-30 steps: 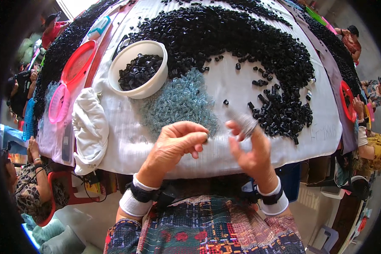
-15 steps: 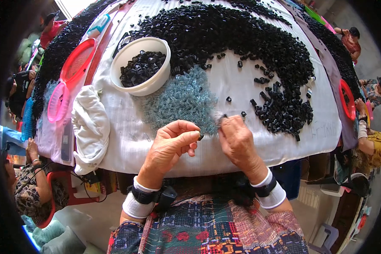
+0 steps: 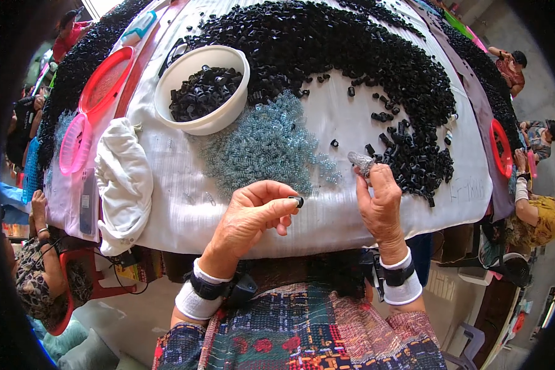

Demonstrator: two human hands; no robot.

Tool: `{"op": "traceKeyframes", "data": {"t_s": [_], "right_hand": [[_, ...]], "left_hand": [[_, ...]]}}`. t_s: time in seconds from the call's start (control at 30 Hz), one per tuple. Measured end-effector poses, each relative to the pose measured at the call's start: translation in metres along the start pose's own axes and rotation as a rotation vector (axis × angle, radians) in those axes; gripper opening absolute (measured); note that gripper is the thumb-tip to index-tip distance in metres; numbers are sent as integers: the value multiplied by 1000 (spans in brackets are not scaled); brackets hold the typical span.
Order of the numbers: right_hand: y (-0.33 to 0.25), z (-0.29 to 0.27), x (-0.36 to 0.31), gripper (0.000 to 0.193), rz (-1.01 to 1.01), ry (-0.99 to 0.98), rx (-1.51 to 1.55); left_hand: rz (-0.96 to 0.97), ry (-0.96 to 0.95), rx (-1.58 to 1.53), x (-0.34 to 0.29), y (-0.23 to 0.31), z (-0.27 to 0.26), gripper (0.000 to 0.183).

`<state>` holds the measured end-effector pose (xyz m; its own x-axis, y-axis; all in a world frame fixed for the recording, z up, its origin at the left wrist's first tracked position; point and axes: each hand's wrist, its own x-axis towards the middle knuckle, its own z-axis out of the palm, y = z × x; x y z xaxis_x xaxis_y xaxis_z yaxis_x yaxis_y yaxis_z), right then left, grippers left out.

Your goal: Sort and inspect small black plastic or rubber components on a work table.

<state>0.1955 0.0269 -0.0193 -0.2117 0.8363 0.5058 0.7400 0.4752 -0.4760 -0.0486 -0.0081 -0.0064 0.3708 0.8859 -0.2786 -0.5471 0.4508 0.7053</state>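
Note:
My left hand [image 3: 253, 216] pinches a small black ring-shaped plastic piece [image 3: 298, 201] between thumb and forefinger, above the white cloth. My right hand [image 3: 381, 200] is to its right, thumb apart from the forefinger, with no piece visible between them. A crinkled grey wrapping [image 3: 361, 162] covers that forefinger, which points toward loose black pieces [image 3: 404, 163]. Beyond my left hand lies a heap of small, pale blue, coil-like pieces [image 3: 262, 148]. At its far left edge stands a white bowl [image 3: 206, 126] holding more black pieces.
A large black heap [image 3: 327, 43] arcs across the far side of the white cloth [image 3: 290, 237]. To the left are a bundled white cloth [image 3: 126, 185], a pink basket [image 3: 75, 143] and a red tray [image 3: 106, 80]. Other people sit at both sides.
My right hand has moved right, away from the blue heap toward the black pieces. A few blue pieces now lie spread at the heap's right edge. My left hand keeps its pinch.

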Motion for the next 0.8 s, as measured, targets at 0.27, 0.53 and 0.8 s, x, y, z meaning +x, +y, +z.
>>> {"op": "traceKeyframes", "data": {"t_s": [0.27, 0.53, 0.8], "right_hand": [[-28, 11, 10, 23, -115, -45, 45], [-23, 18, -2, 21, -128, -51, 58], [-11, 6, -2, 19, 89, 23, 45]], "left_hand": [[-51, 46, 58, 2, -3, 3, 16], [-35, 22, 22, 2, -5, -1, 17], [-33, 26, 27, 3, -6, -1, 17]]}}
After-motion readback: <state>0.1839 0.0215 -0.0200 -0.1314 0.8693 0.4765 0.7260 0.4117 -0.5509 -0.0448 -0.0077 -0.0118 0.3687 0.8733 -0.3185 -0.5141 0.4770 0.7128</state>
